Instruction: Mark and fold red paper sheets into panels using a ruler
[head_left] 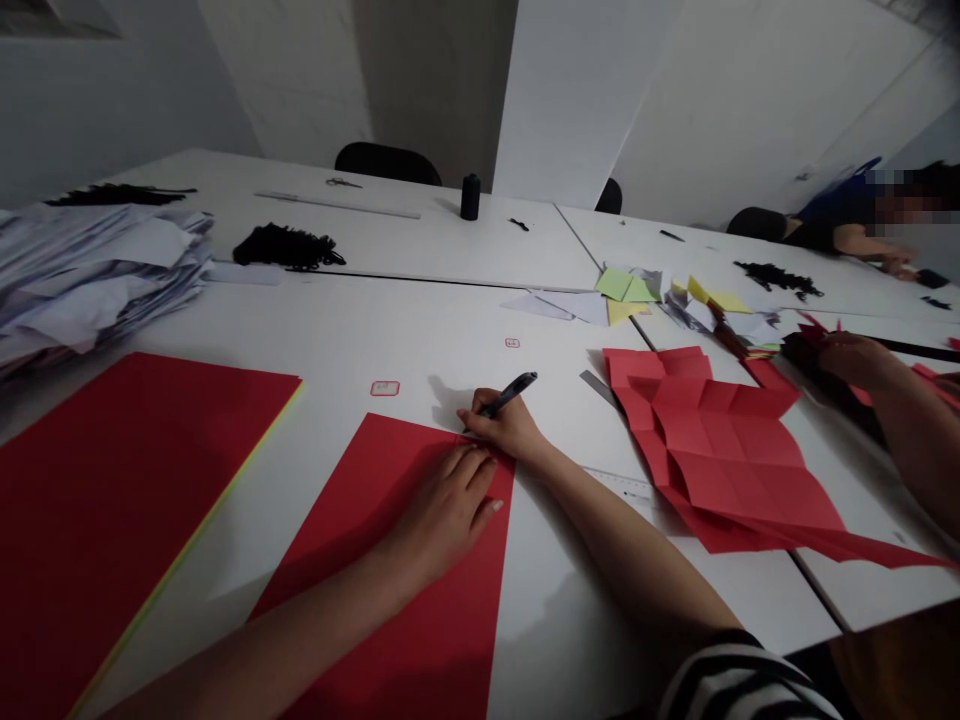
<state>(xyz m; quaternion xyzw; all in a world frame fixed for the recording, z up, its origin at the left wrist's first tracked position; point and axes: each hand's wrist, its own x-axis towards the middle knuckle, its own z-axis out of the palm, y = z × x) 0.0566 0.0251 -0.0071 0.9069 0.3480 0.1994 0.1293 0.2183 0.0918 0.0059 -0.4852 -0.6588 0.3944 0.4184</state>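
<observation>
A sheet of red paper point(352, 510) lies flat on the white table in front of me. My left hand point(446, 505) rests on it palm down, fingers stretched out toward its far edge. Just beyond those fingertips, my right hand point(510, 425) is closed around a dark pen point(514, 392). The pen slants up to the right, and its tip is at or close to the paper's far edge; my fingers partly cover it. To the left sits a stack of red paper point(127, 510) with a yellow-green edge showing along its right side.
Creased red paper point(735, 450) lies at right, over a clear ruler point(622, 487). Beyond are coloured paper scraps point(630, 285), a black thread spool point(470, 197) and black yarn point(289, 246). A white paper pile point(97, 275) stands far left. Another person's hand point(855, 358) works at right.
</observation>
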